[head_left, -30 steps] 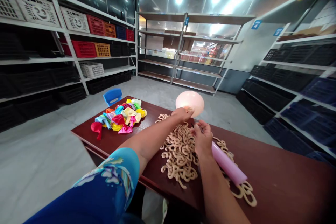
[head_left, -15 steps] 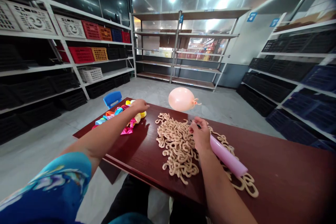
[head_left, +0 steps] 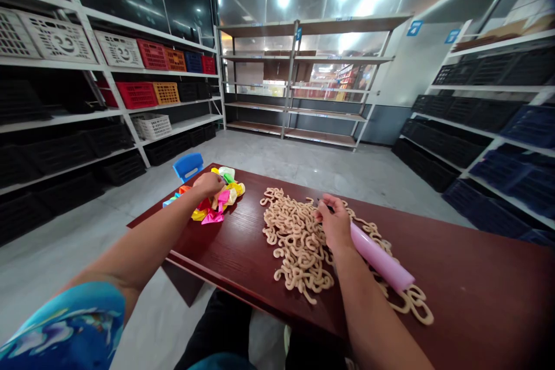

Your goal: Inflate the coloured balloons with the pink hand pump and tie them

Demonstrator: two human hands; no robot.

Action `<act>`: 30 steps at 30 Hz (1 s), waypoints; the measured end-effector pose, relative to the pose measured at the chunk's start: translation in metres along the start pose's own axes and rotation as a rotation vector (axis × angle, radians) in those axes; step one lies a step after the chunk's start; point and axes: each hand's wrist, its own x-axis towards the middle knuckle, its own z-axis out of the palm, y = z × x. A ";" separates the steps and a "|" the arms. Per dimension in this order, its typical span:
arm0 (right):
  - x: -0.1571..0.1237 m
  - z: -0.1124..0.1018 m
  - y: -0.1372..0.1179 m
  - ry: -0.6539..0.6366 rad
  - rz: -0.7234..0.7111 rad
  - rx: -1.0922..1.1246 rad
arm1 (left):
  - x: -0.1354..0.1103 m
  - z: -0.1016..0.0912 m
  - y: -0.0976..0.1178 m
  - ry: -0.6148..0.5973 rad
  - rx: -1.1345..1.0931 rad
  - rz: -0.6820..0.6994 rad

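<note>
My left hand (head_left: 209, 184) is closed at a pile of shiny, crumpled, brightly coloured pieces (head_left: 217, 208) on the left of the table. Whatever its curled fingers grip is hidden. On the right, my right hand (head_left: 335, 222) is closed around the far end of a pink tube (head_left: 384, 260) that looks like a balloon hand pump. A small dark part shows between its fingers. The tube slants back toward me, beside my forearm. A heap of beige, squiggly, cord-like pieces (head_left: 299, 243) lies between my hands, with some strands under the tube.
The dark red-brown table (head_left: 468, 277) extends to the right. A blue chair (head_left: 189, 166) stands beyond its left end. Shelves with crates (head_left: 137, 94) line the left wall, a shelf rack (head_left: 321, 110) stands at the back, and dark crates (head_left: 468, 110) fill shelves on the right.
The peach balloon that was beyond the table's far edge is out of view. My left hand has moved left and down onto the coloured pile. My right hand stays at the tube.
</note>
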 end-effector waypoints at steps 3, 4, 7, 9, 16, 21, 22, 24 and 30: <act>-0.001 0.001 -0.001 0.001 0.000 0.003 | 0.002 -0.020 0.005 0.073 0.105 0.006; -0.001 0.002 -0.002 -0.004 0.001 0.004 | 0.001 -0.027 0.009 0.111 0.119 0.012; -0.004 0.004 -0.005 -0.043 0.012 0.023 | -0.007 -0.042 0.034 0.235 0.011 0.078; -0.007 0.006 -0.009 -0.100 0.023 0.050 | -0.018 -0.041 0.057 0.212 -0.199 0.151; -0.023 0.007 -0.021 -0.516 0.064 0.184 | -0.057 0.020 0.141 -0.227 -0.909 0.232; -0.027 0.008 -0.022 -0.625 0.128 0.219 | -0.064 0.072 0.172 -0.324 -1.129 0.112; -0.026 0.009 -0.021 -0.605 0.148 0.236 | -0.063 0.080 0.175 -0.316 -1.162 0.098; -0.023 0.010 -0.018 -0.515 0.199 0.246 | -0.061 0.093 0.179 -0.294 -1.223 0.081; -0.011 0.012 -0.007 -0.176 0.114 0.120 | -0.059 0.122 0.175 -0.142 -1.473 -0.012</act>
